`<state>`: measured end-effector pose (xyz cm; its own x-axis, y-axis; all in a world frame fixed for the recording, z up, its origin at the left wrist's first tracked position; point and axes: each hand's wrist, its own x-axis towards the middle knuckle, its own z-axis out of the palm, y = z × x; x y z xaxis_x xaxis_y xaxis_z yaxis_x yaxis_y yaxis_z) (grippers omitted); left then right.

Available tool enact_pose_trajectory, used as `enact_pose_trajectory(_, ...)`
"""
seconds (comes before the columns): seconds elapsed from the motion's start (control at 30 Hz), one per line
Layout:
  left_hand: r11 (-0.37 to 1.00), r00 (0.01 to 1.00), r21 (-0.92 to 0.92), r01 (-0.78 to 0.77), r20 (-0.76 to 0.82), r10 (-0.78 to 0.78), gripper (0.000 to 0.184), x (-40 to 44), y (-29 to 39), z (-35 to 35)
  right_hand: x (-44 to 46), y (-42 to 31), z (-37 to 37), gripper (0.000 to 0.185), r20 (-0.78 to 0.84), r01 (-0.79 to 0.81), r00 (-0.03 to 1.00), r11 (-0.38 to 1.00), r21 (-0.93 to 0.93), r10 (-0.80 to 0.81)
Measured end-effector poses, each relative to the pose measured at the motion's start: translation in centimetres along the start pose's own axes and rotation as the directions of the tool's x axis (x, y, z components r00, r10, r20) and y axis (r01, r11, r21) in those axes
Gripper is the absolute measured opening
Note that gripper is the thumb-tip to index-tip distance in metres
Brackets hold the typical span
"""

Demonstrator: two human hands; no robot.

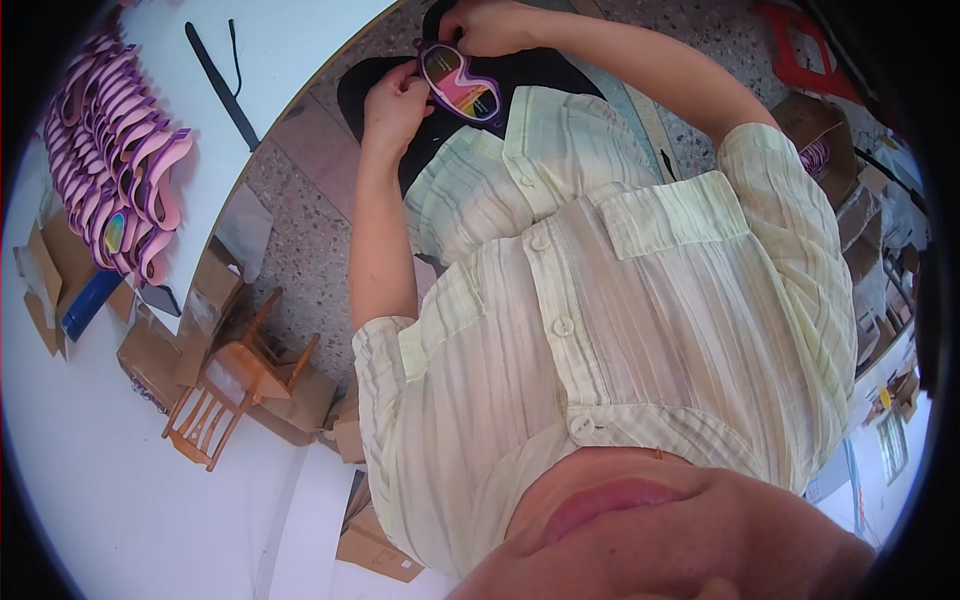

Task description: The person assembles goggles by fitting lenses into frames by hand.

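Purple-framed goggles (pixel 470 92) with a shiny, reflective lens lie tilted over the dark cloth on the person's lap, at the top of the head view. My left hand (pixel 393 108) is closed, its thumb and fingers pinching the left edge of the goggles' frame. At the upper end of the goggles, my right hand (pixel 487 27) has its fingers pressed together beside the frame; what it pinches is too small to make out. The lens faces up between the two hands.
Many pink and purple goggle frames (pixel 125 160) are piled on a white table (pixel 225 160) at the left, near a black strip (pixel 222 85). A wooden chair (pixel 235 385) and cardboard boxes (pixel 160 355) stand lower left. A red object (pixel 800 50) is upper right.
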<state>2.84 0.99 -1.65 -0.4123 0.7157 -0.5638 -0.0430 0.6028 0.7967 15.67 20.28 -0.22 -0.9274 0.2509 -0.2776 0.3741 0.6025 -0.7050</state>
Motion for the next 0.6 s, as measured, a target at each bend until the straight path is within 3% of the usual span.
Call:
enact_pose_trajectory(0.13,0.999,0.999,-0.038,-0.008,-0.04,0.007,0.041,0.6,0.2,0.5,1.6,1.7,2.7,0.028,-0.173,-0.072,0.983,0.996,-0.044,0.063)
enact_pose_trajectory(0.23,0.977,0.998,-0.206,-0.051,-0.038,0.044,0.037,0.5,-0.3,0.7,0.4,2.8,2.6,0.029,-0.223,0.06,0.973,0.998,-0.028,-0.065)
enact_pose_trajectory(0.33,0.929,0.994,-0.353,-0.11,-0.028,0.107,0.032,-2.3,-0.4,1.8,-3.0,2.5,2.4,0.027,-0.109,0.021,0.994,0.97,0.242,0.006)
enact_pose_trajectory(0.43,0.931,0.994,-0.351,-0.099,0.014,0.11,0.03,-5.4,-1.1,2.4,-7.6,0.2,3.1,0.024,-0.242,0.112,0.969,0.958,0.264,-0.047)
enact_pose_trajectory(0.6,0.936,0.994,-0.342,-0.081,0.037,0.1,0.023,-6.4,1.9,0.3,-9.8,-2.4,2.4,0.023,-0.333,0.271,0.923,0.942,0.199,-0.195)
